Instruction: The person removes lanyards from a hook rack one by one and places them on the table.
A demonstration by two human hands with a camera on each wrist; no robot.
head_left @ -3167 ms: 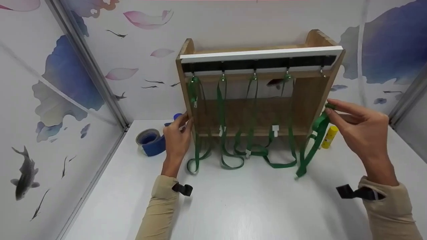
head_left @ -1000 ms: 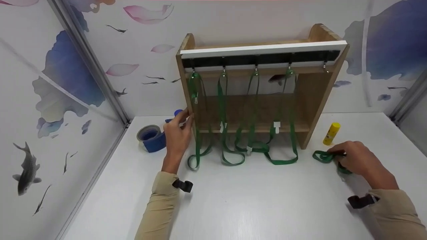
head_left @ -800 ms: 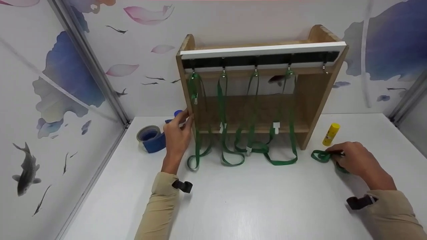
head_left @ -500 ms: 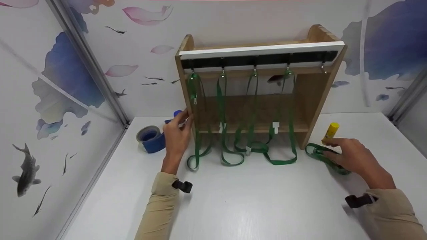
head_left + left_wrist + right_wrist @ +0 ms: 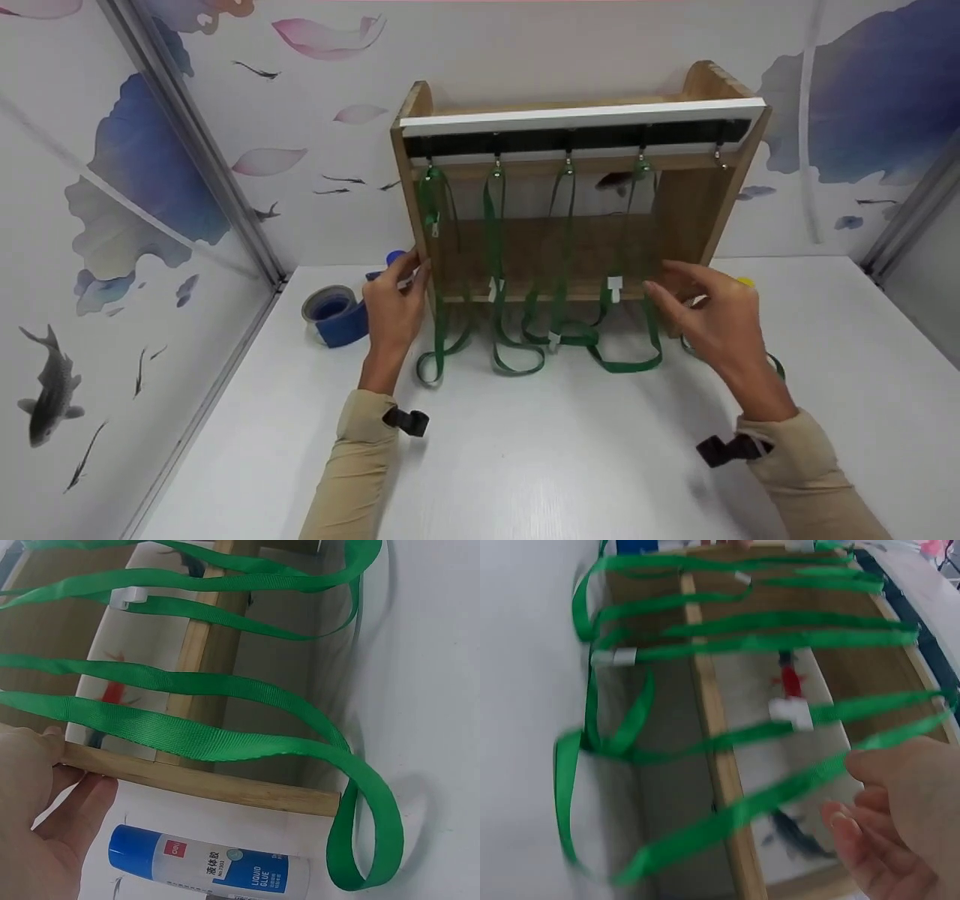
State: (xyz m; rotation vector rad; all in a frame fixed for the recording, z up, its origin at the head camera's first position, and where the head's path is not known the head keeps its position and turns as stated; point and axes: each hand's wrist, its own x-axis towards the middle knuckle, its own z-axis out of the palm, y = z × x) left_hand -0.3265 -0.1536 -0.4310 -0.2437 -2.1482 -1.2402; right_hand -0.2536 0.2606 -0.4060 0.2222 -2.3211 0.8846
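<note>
Has four flat green lanyards with white clips hung from hooks along the open front of the wooden rack, in long loops reaching low near the bench. Has another green strap on the bench, mostly hidden behind right grip. Clamps left grip on the rack's left side panel. Holds right grip close to the rightmost hanging lanyard, with thumb and fingers apart; cannot tell whether touching.

Rack: we see it on the desk
Lanyards: hung across its front
Tape rolls, glue bottle: left of it
Loose lanyard: right of it
</note>
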